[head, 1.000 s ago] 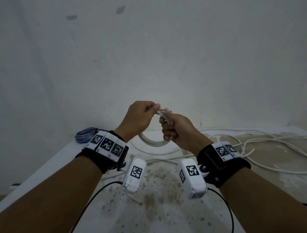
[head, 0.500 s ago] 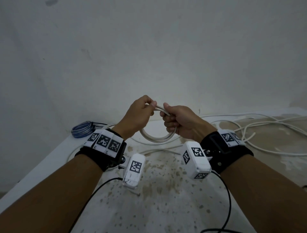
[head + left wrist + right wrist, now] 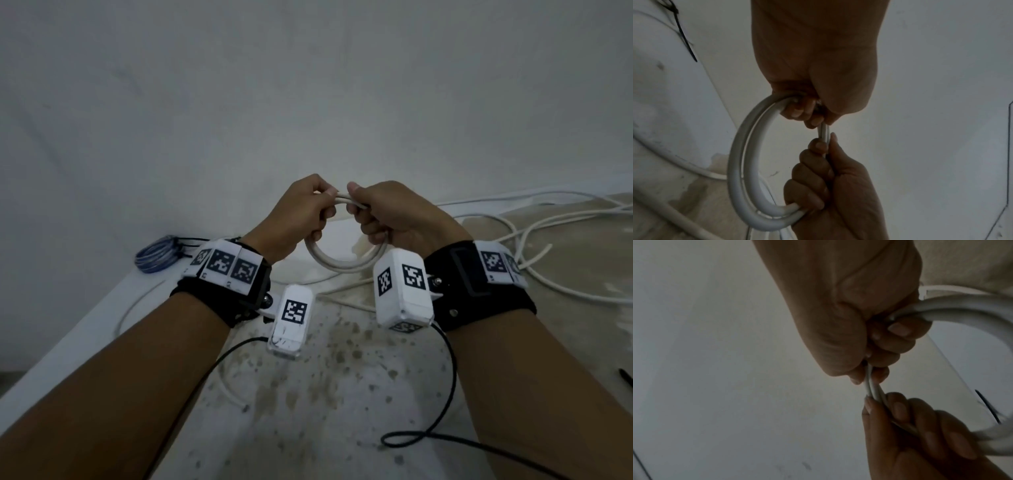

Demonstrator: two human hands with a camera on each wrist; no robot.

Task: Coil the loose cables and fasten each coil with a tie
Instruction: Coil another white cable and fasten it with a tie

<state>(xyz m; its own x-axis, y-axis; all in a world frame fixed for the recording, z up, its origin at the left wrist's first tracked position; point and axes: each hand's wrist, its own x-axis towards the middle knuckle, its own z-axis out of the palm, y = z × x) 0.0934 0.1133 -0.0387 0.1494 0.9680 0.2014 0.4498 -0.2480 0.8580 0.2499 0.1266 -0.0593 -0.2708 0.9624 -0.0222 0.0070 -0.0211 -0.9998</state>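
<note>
A small coil of thick white cable hangs in the air over the table, held at its top by both hands. My left hand grips the coil's left side, thumb on top. My right hand grips the right side, and the two thumbs almost touch. The left wrist view shows the coil as two turns running from the left hand to the right hand. From the right wrist, the right hand and left hand pinch two strands between them. A black tie lies on the table.
A blue coil with black ties lies at the table's far left corner. Loose white cables sprawl over the right side, and a thin white cable lies under my left forearm. The stained table ends at a wall.
Both hands kept hold of the white coil and drew together at its top. The right wrist has turned, so its camera box now faces me more.
</note>
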